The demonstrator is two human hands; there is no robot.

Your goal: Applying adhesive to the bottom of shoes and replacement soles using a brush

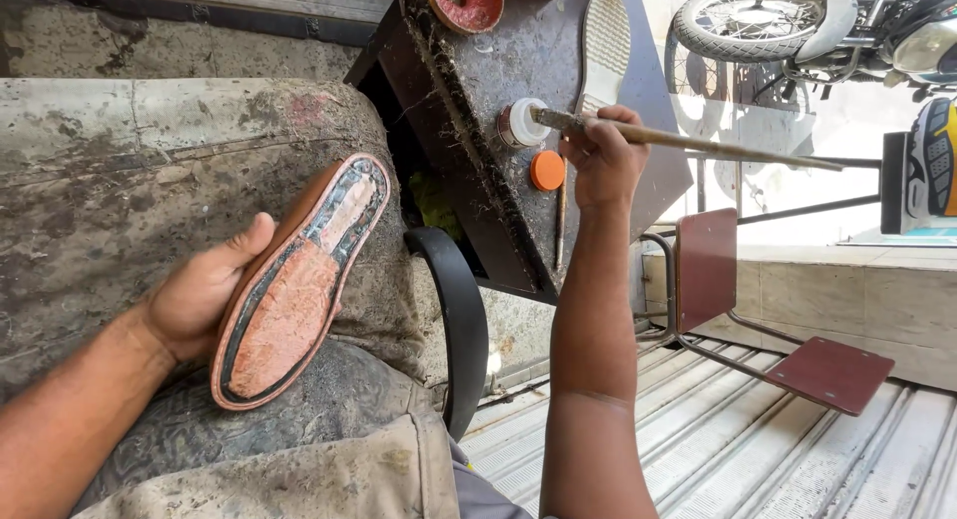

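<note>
We see a shoe point(299, 285) turned sole-up, its bottom stripped to a rough reddish-orange surface with a dark rim, resting on a lap covered by a worn, stained cloth point(120, 170). Our left hand point(204, 290) cups the shoe from the side, thumb against its edge and fingers hidden beneath it, so the grip is closed around the shoe. Up and to the right, our right hand point(601, 160) has its grip closed on a long, thin brush handle point(698, 145) that runs off to the right, while the bristle end sits at the mouth of a small open glue jar point(520, 123). The jar stands on a dark, grimy bench point(498, 210), with an orange lid point(546, 170) lying just beside it. Farther along the bench lie a pale loose sole point(605, 40) and a round red tin point(465, 2). Beyond the bench are a red metal stool point(832, 372) on a ribbed metal floor point(758, 459), and a parked motorcycle point(797, 20) in bright sunlight.
</note>
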